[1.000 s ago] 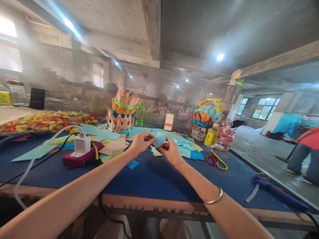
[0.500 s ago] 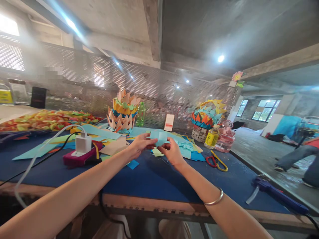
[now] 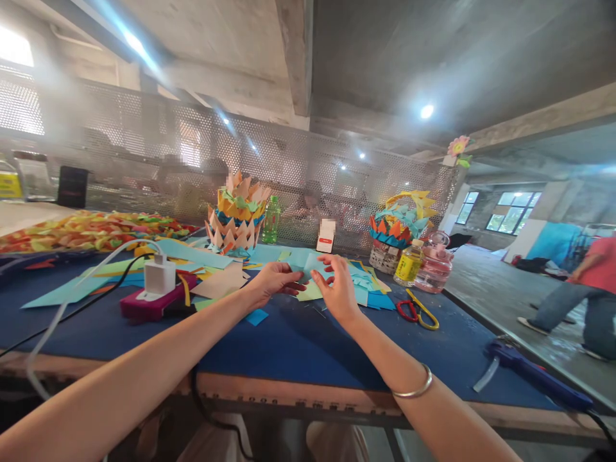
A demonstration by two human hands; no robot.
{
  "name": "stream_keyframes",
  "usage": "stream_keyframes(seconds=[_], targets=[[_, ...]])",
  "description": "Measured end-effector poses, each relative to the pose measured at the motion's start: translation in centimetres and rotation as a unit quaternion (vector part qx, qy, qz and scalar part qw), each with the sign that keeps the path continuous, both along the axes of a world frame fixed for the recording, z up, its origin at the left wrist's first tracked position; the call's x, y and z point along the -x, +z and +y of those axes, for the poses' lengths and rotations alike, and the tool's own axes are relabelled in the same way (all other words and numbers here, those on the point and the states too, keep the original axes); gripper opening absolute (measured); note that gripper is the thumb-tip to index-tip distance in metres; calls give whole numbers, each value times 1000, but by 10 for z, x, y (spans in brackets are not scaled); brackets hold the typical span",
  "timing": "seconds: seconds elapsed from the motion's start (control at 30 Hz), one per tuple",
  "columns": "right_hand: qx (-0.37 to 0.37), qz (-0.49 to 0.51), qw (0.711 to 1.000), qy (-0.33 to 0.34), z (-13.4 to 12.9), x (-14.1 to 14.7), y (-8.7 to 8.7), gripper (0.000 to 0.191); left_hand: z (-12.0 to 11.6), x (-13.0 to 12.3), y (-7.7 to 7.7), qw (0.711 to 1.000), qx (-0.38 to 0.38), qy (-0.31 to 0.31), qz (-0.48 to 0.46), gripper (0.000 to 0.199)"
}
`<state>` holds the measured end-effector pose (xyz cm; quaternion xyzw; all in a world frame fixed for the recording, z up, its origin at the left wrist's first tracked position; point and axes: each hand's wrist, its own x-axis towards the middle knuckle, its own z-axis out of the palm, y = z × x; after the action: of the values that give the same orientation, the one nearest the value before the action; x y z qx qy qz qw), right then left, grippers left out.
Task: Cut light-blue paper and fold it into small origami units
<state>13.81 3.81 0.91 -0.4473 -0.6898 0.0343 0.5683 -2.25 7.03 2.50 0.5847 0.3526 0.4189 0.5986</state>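
Between my hands, above the blue table mat, is a small piece of light blue paper point(image 3: 310, 264) with a fold in it. My left hand point(image 3: 276, 282) pinches its left side between thumb and fingers. On the other side my right hand point(image 3: 335, 287) has its thumb and fingertips on the paper's right edge. Behind and below them lie light blue, yellow and green paper sheets point(image 3: 353, 292). To the right of my right hand are scissors point(image 3: 418, 310) with one red and one yellow handle loop.
Two layered paper crafts point(image 3: 235, 218) and a paper-trimmed basket point(image 3: 392, 234) stand at the back. Bottles point(image 3: 409, 263) stand right, a glue gun point(image 3: 534, 375) lies front right. A charger point(image 3: 160, 277) sits in a purple power strip point(image 3: 144, 305). A person point(image 3: 591, 282) walks at far right.
My right hand has risen slightly, its fingers reaching over the paper's top right edge, and the paper is tilted differently. The person at far right shows more fully.
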Motion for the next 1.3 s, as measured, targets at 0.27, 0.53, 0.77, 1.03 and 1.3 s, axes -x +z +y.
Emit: stream_keyframes(seconds=[0.27, 0.53, 0.77, 1.03, 1.3], targets=[[25, -53, 998, -4, 4, -3, -2, 16, -2, -1, 0, 1000, -6, -22, 16, 33], [46, -34, 998, 30, 5, -1, -5, 18, 0, -2, -3, 999, 3, -33, 11, 33], [71, 7, 995, 68, -1, 2, -2, 19, -1, -1, -2, 999, 2, -30, 15, 32], [67, 16, 996, 60, -2, 2, 0, 17, -2, -1, 0, 998, -14, -47, 34, 30], [74, 11, 996, 41, -4, 3, 1, 16, 3, 0, -4, 997, -37, -50, 39, 29]])
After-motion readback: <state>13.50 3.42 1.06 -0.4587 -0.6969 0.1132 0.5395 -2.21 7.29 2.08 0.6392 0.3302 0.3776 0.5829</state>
